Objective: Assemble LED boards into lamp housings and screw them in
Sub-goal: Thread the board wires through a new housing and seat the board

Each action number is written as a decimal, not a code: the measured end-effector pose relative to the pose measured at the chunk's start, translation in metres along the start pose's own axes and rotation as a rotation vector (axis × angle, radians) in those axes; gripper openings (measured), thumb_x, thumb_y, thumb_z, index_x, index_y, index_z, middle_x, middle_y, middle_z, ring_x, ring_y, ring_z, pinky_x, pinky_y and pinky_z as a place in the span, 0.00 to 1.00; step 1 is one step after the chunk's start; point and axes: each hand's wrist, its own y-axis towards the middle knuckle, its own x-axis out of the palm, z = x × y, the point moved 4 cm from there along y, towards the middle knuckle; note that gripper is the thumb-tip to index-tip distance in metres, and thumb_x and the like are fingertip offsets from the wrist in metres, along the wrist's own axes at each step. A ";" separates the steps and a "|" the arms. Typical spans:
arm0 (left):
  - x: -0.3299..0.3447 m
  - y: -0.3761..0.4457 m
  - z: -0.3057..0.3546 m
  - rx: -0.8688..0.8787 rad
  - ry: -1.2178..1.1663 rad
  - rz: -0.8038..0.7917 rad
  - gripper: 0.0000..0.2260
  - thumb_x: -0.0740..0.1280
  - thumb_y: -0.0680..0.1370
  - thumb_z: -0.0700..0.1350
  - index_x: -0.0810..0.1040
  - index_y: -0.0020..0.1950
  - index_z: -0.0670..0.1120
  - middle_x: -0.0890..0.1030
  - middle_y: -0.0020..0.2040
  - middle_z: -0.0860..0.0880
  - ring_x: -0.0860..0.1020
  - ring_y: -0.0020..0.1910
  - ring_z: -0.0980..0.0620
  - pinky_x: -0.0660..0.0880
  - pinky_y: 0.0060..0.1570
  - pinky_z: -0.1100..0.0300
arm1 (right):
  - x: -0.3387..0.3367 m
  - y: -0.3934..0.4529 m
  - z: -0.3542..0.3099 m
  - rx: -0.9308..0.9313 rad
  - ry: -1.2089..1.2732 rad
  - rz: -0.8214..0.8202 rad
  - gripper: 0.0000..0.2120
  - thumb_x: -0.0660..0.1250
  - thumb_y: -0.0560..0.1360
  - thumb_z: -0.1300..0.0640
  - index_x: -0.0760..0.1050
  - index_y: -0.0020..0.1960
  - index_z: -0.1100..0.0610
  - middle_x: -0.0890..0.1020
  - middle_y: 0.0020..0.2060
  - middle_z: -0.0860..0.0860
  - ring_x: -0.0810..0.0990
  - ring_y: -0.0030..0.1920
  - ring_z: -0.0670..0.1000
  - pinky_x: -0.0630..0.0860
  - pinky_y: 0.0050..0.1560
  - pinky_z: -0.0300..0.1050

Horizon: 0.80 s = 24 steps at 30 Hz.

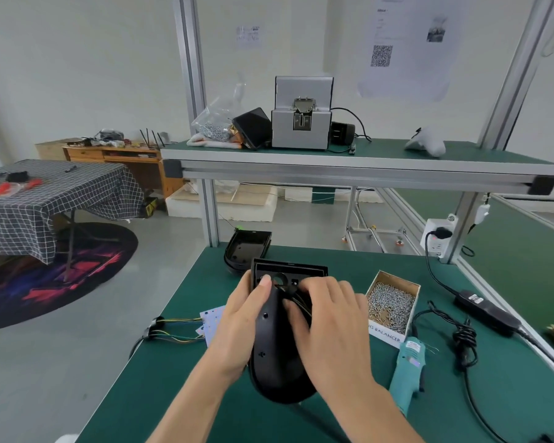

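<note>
I hold a black lamp housing [274, 353] upright over the green bench. My left hand [237, 327] grips its left side, thumb up by the round hole near the top. My right hand [327, 318] lies over its right side, fingers curled into the cavity on black wires [296, 300]. White LED boards [210, 324] with coloured wires lie on the bench left of my left hand. A second black housing [247, 251] lies open at the far edge. A teal electric screwdriver [408, 369] lies to the right of my right forearm.
A cardboard box of screws [392, 303] sits right of the housing. A black power adapter [486, 311] and cables trail at the right. On the upper shelf [365, 161] stand a grey screw feeder [301, 123] and a bag of screws [213, 126]. The bench's left edge drops to the floor.
</note>
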 end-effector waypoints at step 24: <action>0.014 -0.020 0.005 0.166 0.472 -0.021 0.11 0.59 0.82 0.60 0.75 0.52 0.56 0.79 0.44 0.58 0.77 0.47 0.52 0.73 0.50 0.54 | 0.000 0.013 -0.009 -0.039 0.096 -0.286 0.07 0.62 0.79 0.55 0.67 0.43 0.53 0.69 0.39 0.48 0.70 0.41 0.54 0.68 0.39 0.49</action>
